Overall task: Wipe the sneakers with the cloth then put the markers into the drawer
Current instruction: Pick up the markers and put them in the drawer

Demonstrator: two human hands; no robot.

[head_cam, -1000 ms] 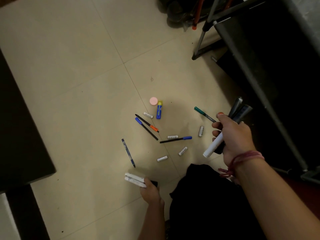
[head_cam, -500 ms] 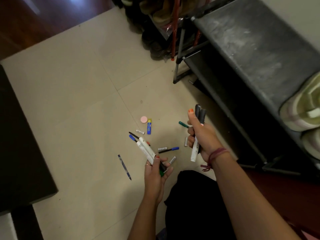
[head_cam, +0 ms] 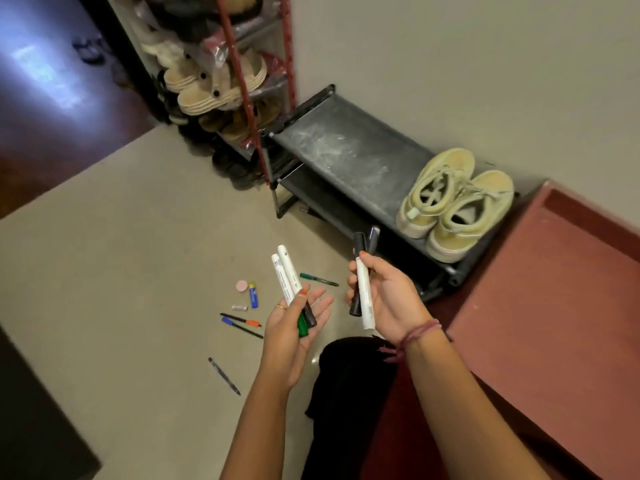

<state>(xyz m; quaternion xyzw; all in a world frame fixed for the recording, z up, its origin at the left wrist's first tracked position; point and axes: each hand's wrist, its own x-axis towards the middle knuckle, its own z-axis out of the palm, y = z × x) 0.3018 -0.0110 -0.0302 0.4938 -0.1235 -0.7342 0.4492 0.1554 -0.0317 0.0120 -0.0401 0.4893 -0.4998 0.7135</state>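
My left hand (head_cam: 294, 323) holds two white markers (head_cam: 285, 275) with green and black caps, thumb pinning them across the palm, fingers spread. My right hand (head_cam: 388, 299) grips a bundle of markers (head_cam: 363, 289), one white and two dark ones pointing up. A pair of pale yellow sneakers (head_cam: 453, 202) sits on the top of a low black shoe rack (head_cam: 346, 150) to the right. An open reddish-brown drawer (head_cam: 554, 289) lies at the far right. More pens lie on the floor: a green one (head_cam: 318, 279), orange and blue ones (head_cam: 242, 322), another blue one (head_cam: 224, 375).
A blue glue stick (head_cam: 254, 295), a pink round cap (head_cam: 241, 285) and a small white cap (head_cam: 239, 307) lie on the tiled floor. A black cloth (head_cam: 349, 375) lies below my hands. A tall rack full of sandals (head_cam: 221, 84) stands at the back.
Both hands rose from the floor with their markers, and my view lifted to take in the sneakers, rack and drawer. The left hand's fingers spread open under its markers.
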